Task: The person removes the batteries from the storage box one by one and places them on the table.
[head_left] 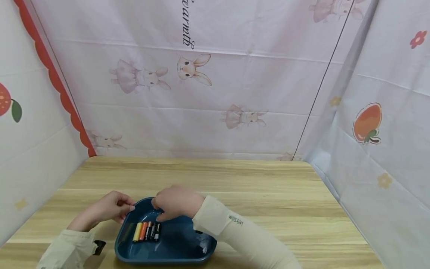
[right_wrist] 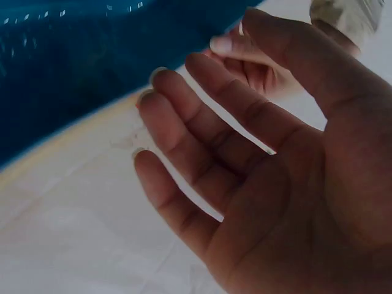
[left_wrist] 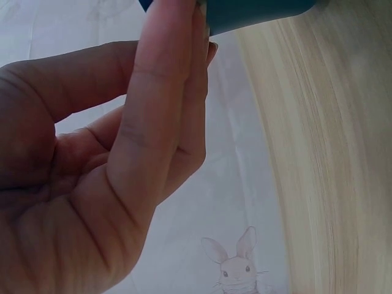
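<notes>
A dark blue tray with rounded corners stands on the table. Inside it, toward the left, several batteries lie side by side in a row: one yellow, one orange, the others mostly black. My left hand pinches the tray's rim at the far left corner; its fingers also meet the blue edge in the left wrist view. Above the tray's far side hovers my right hand, slightly blurred. In the right wrist view its fingers are spread and gently bent, with nothing in the palm.
The wood-grain table extends behind and to the right of the tray. White printed cloth with rabbits hangs at the back, and more cloth lines both sides. A black strap shows at the left sleeve.
</notes>
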Tool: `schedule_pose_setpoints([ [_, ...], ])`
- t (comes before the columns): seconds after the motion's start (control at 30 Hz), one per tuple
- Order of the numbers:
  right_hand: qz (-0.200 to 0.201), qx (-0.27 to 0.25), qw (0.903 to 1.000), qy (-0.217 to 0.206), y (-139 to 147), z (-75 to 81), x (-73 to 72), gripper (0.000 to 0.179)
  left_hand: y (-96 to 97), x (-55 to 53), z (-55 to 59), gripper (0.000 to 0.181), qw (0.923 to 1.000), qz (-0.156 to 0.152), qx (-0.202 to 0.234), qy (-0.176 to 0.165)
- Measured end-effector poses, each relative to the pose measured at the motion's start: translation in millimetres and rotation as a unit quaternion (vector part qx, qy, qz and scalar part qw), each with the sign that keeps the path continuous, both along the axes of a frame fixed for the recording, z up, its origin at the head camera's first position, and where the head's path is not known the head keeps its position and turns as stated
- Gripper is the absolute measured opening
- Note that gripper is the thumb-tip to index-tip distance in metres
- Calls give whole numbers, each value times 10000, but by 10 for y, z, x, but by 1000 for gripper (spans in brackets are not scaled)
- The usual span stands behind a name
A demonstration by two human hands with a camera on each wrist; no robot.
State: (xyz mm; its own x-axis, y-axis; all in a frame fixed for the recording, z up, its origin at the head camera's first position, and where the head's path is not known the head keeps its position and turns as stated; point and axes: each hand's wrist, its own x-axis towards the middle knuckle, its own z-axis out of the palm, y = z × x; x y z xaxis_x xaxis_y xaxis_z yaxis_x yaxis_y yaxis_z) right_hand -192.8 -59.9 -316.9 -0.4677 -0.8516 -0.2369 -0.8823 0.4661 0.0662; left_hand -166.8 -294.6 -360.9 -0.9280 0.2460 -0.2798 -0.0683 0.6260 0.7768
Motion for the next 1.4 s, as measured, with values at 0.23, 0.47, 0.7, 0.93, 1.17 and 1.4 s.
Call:
schedule_pose_setpoints([
  [0.23, -233, 429, 9988, -29, -146, -174, -6, 28, 12, -8, 12, 16, 10000, 59, -34, -14],
  [0.47, -305, 639, 9975, 37, -246, -282, 47, 35, 0, 8, 21, 17, 9999, -107, 82, 11],
  [0.7, -502, 1052, 9930, 174, -334, -338, 126, 37, -10, 15, 19, 18, 9989, -355, 201, 212],
  [0.93, -623, 1181, 9910, 137, -372, -419, 126, 34, -12, 4, 11, 17, 9993, -307, 115, 185],
  [1.17, -627, 1135, 9915, 83, -407, -451, 115, 31, -12, -12, 11, 16, 9995, -252, 117, 160],
  [1.4, -548, 1042, 9930, -65, -421, -474, 111, 26, -10, -4, 20, 18, 9997, -216, 119, 69],
])
